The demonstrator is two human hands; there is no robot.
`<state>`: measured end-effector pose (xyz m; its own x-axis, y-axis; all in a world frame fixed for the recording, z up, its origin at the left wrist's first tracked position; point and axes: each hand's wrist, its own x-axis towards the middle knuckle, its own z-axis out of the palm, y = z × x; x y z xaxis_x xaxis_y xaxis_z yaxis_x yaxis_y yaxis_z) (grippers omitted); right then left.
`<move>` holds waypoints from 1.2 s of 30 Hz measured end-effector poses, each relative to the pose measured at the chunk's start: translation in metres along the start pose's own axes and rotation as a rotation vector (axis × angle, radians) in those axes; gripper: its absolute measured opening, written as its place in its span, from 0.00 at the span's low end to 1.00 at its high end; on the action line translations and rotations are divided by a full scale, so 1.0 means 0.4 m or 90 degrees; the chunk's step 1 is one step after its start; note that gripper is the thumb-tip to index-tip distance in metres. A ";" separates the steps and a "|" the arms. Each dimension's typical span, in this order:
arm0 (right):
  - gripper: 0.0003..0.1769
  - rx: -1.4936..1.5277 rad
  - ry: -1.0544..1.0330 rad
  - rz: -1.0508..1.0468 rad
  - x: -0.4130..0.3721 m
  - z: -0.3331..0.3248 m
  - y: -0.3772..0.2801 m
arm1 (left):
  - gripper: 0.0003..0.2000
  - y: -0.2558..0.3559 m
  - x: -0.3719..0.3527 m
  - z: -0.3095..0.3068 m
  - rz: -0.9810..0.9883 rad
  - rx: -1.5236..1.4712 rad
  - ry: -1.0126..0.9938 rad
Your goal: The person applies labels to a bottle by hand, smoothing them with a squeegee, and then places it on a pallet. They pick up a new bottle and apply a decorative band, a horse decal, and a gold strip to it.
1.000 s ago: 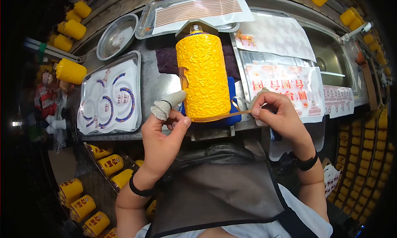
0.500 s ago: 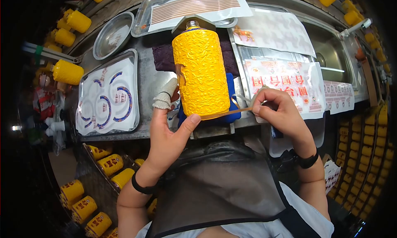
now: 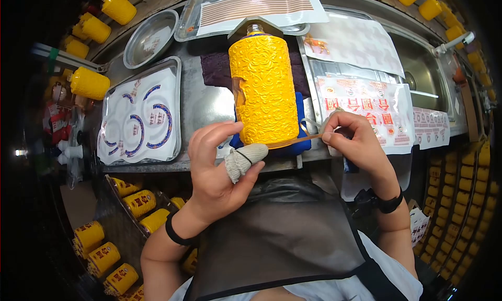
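A yellow embossed bottle point(image 3: 264, 87) lies on a blue rest point(image 3: 301, 115), its neck at a metal bracket point(image 3: 280, 32) at the back. Along its near base edge runs a thin brown strip point(image 3: 298, 141). My right hand point(image 3: 353, 139) pinches the strip's free end between thumb and forefinger and holds it out to the right. Fingers spread, my left hand point(image 3: 217, 168) is at the base's left corner. Its cloth-covered index fingertip point(image 3: 251, 153) presses on the strip's left part, and another fingertip touches the bottle's side. The thumb stands apart.
On the left is a tray point(image 3: 178, 107) with blue-patterned curved decals; behind it stands a metal bowl point(image 3: 128, 53). A sheet of brown stripes point(image 3: 256, 11) lies at the back. Red-printed sheets point(image 3: 366, 113) and a sink point(image 3: 426, 66) are on the right. Several yellow bottles point(image 3: 102, 256) surround the bench.
My left hand has shifted from the bottle's left side to its base corner, the covered finger replacing the thumb on the strip. My right hand still holds the strip's end. The view has shifted slightly.
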<state>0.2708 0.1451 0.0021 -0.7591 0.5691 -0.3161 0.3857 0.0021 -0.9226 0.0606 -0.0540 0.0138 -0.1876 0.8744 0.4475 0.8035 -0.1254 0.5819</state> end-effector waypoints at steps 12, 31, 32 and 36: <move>0.05 -0.073 0.021 -0.028 0.012 0.007 0.021 | 0.15 -0.014 -0.012 0.005 0.030 0.071 0.009; 0.05 -0.069 0.002 -0.067 -0.009 0.017 -0.033 | 0.23 -0.054 -0.003 0.115 0.023 -0.096 0.208; 0.05 -0.062 -0.003 -0.066 -0.009 0.018 -0.036 | 0.23 -0.061 -0.017 0.120 -0.009 -0.126 0.212; 0.05 -0.037 -0.009 -0.055 -0.018 0.016 -0.050 | 0.23 -0.075 -0.022 0.092 0.064 -0.049 0.161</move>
<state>0.2652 0.1357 0.0214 -0.7977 0.5536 -0.2393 0.3477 0.0980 -0.9325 0.0590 -0.0408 -0.0325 -0.2522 0.7121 0.6552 0.7820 -0.2488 0.5714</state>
